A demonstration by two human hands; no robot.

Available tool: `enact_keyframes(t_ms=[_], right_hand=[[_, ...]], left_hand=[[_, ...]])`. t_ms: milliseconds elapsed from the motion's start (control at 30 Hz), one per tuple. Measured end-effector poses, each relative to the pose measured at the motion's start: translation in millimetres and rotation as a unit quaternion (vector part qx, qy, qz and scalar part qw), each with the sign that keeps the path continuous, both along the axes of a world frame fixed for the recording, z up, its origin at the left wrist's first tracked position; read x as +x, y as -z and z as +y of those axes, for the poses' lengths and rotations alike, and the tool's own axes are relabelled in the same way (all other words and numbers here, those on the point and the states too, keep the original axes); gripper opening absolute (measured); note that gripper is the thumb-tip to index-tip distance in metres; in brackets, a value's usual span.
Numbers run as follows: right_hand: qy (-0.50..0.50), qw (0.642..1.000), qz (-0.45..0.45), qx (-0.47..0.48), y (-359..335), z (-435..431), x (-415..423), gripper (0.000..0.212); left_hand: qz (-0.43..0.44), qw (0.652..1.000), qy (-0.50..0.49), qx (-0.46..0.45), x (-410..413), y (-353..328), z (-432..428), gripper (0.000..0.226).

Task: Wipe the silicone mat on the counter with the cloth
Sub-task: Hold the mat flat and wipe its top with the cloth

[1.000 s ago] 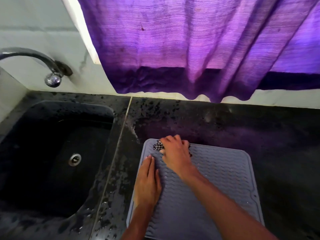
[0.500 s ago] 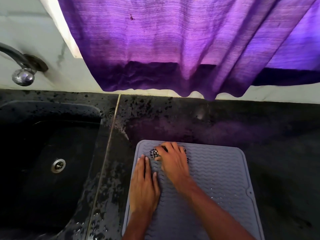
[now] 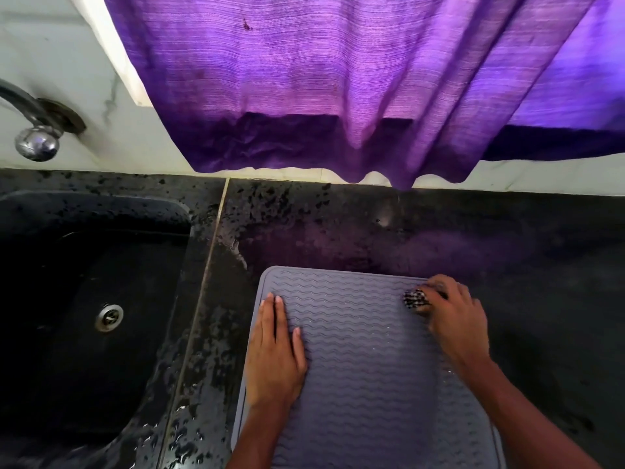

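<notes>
Right hand (image 3: 453, 319) fingers bunched on cloth (image 3: 415, 298), upper right of mat (image 3: 365, 367); left hand (image 3: 275, 353) flat, fingers together; I judge mat floppy, needs pinning

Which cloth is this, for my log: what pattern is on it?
The small bunched cloth shows a black-and-white check, clearest in the head view.

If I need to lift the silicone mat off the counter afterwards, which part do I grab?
Probably the far left corner of the silicone mat. It lies flat on the counter, so pinch the raised rim there, coming from the sink side. That corner is bare; the left hand presses farther down, and the right hand holds the cloth at the far right.
</notes>
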State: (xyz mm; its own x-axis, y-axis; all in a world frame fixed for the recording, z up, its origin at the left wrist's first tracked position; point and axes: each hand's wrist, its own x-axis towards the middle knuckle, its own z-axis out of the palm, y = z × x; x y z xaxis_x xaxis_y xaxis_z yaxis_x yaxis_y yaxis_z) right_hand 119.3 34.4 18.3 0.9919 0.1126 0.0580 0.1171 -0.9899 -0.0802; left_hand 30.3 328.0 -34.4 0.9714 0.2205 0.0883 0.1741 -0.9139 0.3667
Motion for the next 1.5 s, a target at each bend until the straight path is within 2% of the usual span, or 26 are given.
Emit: enact_keyframes(t_ms=[100,233,367,433,733,967,1133,1267,1400,1500], right_hand=[[0.011,1.0,0.008,0.023,-5.4,1.5,1.8,0.055],[-0.068,0.992,0.007,0.104,-17.0,69.0,10.8,0.067],[-0.164,0.982,0.016,0.091,-19.1,156.1,13.8,0.042],[-0.176,0.981,0.033,0.07,-11.4,172.5,12.4,0.042],[-0.1,0.993,0.034,0.046,-9.8,112.7,14.6,0.038],[-0.053,0.998,0.015,0.002,-4.1,23.2,8.4,0.065],[-0.003,0.999,0.03,-0.031,-9.0,-19.1,6.8,0.063],[0.031,0.996,0.067,-0.04,-24.1,-4.7,14.7,0.044],[-0.054,0.995,0.058,0.055,-23.9,57.3,23.7,0.045],[-0.103,0.991,0.048,0.072,-17.2,105.3,17.2,0.042]], left_hand=[[0.005,1.0,0.003,-0.001,0.2,-0.5,0.1,0.062],[-0.002,1.0,0.018,0.007,0.1,-1.9,-0.2,0.06],[0.012,0.999,0.043,0.021,1.5,-1.2,2.3,0.06],[0.019,0.998,0.046,0.028,1.7,-0.8,2.4,0.061],[0.017,0.998,0.039,0.04,1.2,-1.0,2.3,0.062],[0.019,0.998,0.036,0.039,1.1,-0.5,2.5,0.062],[0.026,0.997,0.033,0.058,0.2,-0.7,2.6,0.062],[0.025,0.996,0.039,0.071,0.8,-2.0,0.8,0.062],[0.026,0.996,0.04,0.069,1.6,-1.6,1.9,0.062],[0.022,0.997,0.044,0.065,1.6,-2.5,2.2,0.062]])
